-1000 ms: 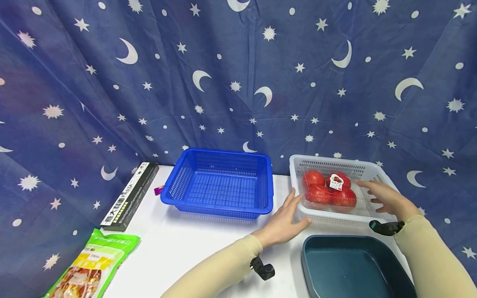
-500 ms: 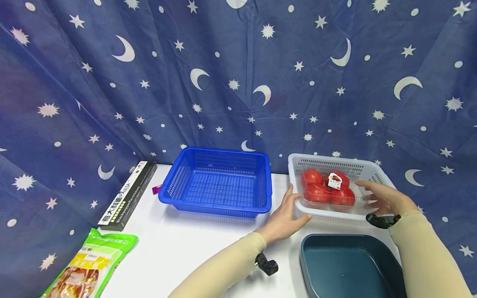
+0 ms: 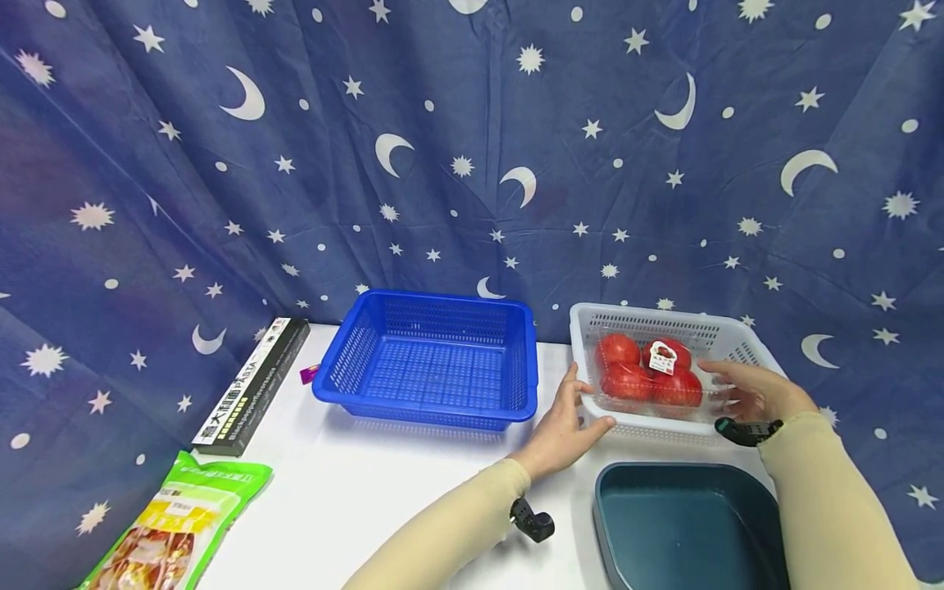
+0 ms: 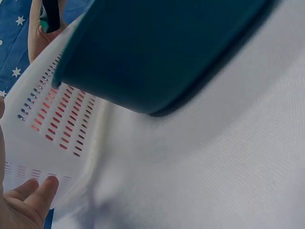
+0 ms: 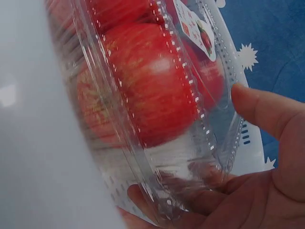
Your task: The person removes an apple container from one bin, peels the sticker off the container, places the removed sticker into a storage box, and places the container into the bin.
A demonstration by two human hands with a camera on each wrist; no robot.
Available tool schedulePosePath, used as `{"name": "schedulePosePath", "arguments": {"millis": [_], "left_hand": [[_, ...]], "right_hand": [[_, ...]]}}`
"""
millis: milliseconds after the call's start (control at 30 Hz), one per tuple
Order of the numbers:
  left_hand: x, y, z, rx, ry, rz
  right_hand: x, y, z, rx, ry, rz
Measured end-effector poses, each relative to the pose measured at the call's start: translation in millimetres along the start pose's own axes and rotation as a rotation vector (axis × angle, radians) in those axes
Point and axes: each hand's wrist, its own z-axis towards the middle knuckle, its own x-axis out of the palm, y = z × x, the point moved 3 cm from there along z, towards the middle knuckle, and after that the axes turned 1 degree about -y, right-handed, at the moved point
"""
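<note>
A clear plastic box (image 5: 190,152) of several red apples (image 5: 147,81) sits in the white basket (image 3: 737,333) at the right in the head view. At the box's right end is my right hand (image 3: 767,393). In the right wrist view its fingers (image 5: 205,202) curl round that end from below, with the thumb along the side. My left hand (image 3: 556,434) is at the basket's left front corner. Its extended fingers touch the outer wall of the basket, as the left wrist view shows with two fingertips (image 4: 47,186) against the slotted side.
Left of the white basket stands a blue basket (image 3: 428,416). A dark teal tray (image 3: 686,524) lies in front, between my forearms. Farther left are a black pasta box (image 3: 258,385), a green food bag (image 3: 170,533) and a small purple packet (image 3: 309,374). A starry curtain (image 3: 472,164) hangs behind.
My right hand has moved left and its fingers have closed in on the end of the apple box. My left fingers have come up to the basket's corner.
</note>
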Motion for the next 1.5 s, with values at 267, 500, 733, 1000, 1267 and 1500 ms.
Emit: {"name": "schedulePosePath", "arguments": {"millis": [267,500,733,1000,1267,1500], "left_hand": [[5.9,5.5,2.8,0.034,0.0,-0.146],[8.9,6.7,1.6,0.049,-0.008,-0.187],[8.5,4.6,-0.1,0.051,-0.014,-0.192],[9.4,4.7,0.5,0.05,-0.008,-0.206],[11.5,5.9,1.3,0.024,-0.005,-0.225],[11.8,6.2,0.3,0.007,-0.005,-0.219]], "right_hand": [[2.8,3.3,-2.6,-0.008,-0.031,0.05],[5.6,4.2,-8.6,-0.004,-0.099,0.084],[6.1,11.0,-9.5,0.038,-0.095,0.204],[8.4,8.4,-3.9,0.064,0.005,0.507],[10.2,9.7,-2.2,0.04,0.002,0.518],[10.4,12.0,-5.5,-0.004,-0.072,0.478]]}}
